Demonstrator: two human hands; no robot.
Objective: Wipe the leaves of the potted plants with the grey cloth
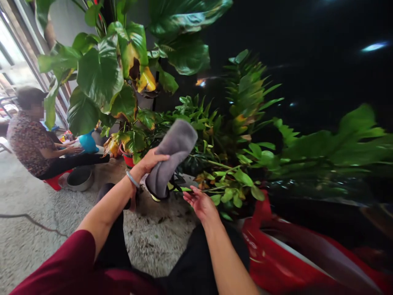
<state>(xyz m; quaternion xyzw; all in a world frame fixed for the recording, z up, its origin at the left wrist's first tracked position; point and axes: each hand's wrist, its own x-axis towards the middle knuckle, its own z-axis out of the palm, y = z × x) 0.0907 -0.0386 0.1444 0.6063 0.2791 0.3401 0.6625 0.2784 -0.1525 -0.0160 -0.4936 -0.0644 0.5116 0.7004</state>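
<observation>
My left hand (151, 160) is closed around a folded grey cloth (175, 143), which stands up above the fingers and hangs down below them. The cloth's lower edge has a dark border. Lower and to the right, my right hand (202, 205) is palm up with its fingers loosely bent and apart. Its fingertips are close to a thin leafy stem of a green plant (227, 194); I cannot tell whether they touch it. Behind the cloth are more dense green leaves (196, 114).
A tall plant with broad, partly yellowed leaves (100, 78) rises from a red pot (127, 159). A red plastic bag (267, 250) lies at right. At left, a person (30, 135) sits on a red stool (55, 182) beside a grey basin (80, 179). A dark cable (33, 221) crosses the concrete floor.
</observation>
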